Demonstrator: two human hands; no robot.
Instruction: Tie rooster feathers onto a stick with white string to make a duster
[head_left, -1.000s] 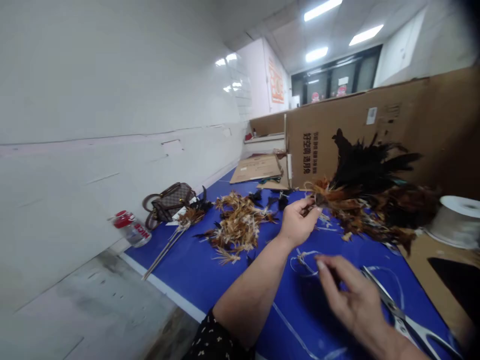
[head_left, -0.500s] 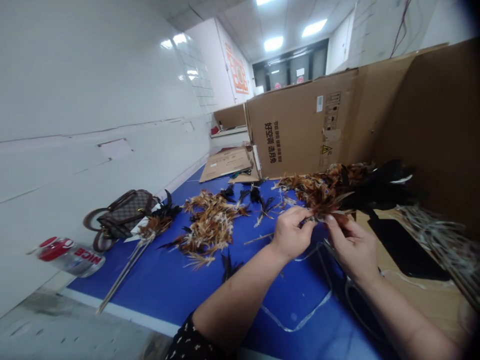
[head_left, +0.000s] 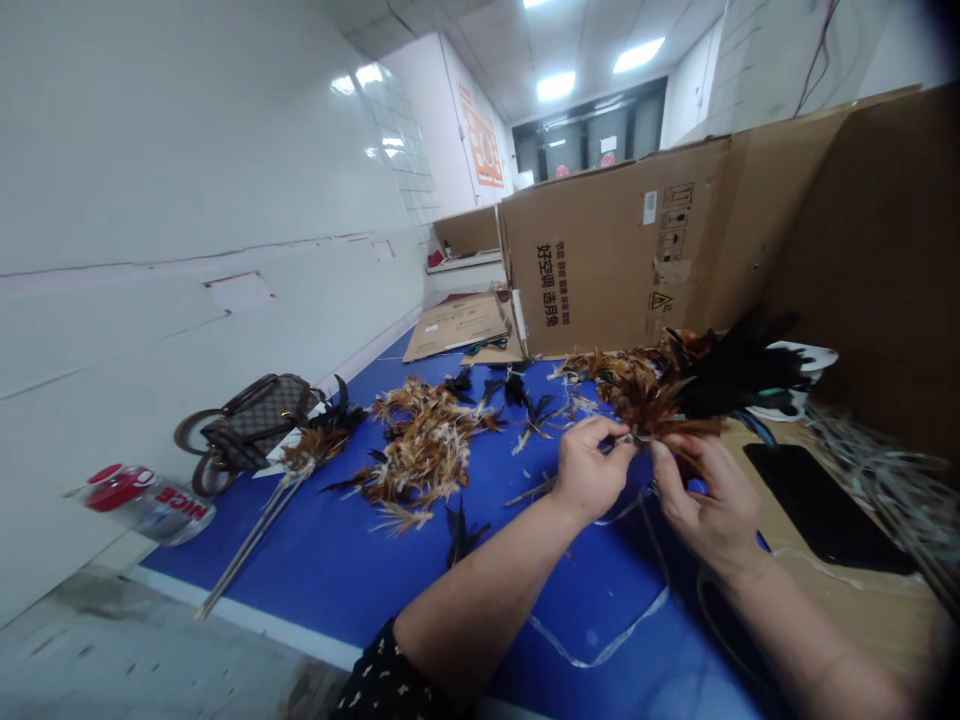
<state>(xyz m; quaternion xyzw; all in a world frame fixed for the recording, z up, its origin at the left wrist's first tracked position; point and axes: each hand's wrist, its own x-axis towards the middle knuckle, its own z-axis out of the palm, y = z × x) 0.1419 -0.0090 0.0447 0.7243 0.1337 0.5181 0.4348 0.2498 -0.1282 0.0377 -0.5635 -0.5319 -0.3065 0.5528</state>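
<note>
Between my hands is a bundle of brown feathers (head_left: 646,398) with long black feathers (head_left: 739,372) fanning out to the right. My left hand (head_left: 596,472) is closed, thumb and fingers pinching the base of this bundle. A thin stick (head_left: 529,492) shows to the left, beneath that wrist. My right hand (head_left: 709,495) is closed at the bundle's lower right side, with brown feathers between its fingers. A clear plastic strip (head_left: 626,635) loops down from the hands onto the blue tabletop (head_left: 300,580). Exactly what the fingertips press is partly hidden.
Loose brown feathers (head_left: 424,440) lie left of my hands. A finished-looking feather bunch on sticks (head_left: 251,545), a handbag (head_left: 262,425) and a plastic bottle (head_left: 154,505) are farther left. A black phone (head_left: 825,505) rests on cardboard at right; a large carton (head_left: 600,270) stands behind.
My right hand has shifted slightly at the bundle's base, and the black feathers have swung up a little. A white dish behind them now shows more. The view has moved slightly.
</note>
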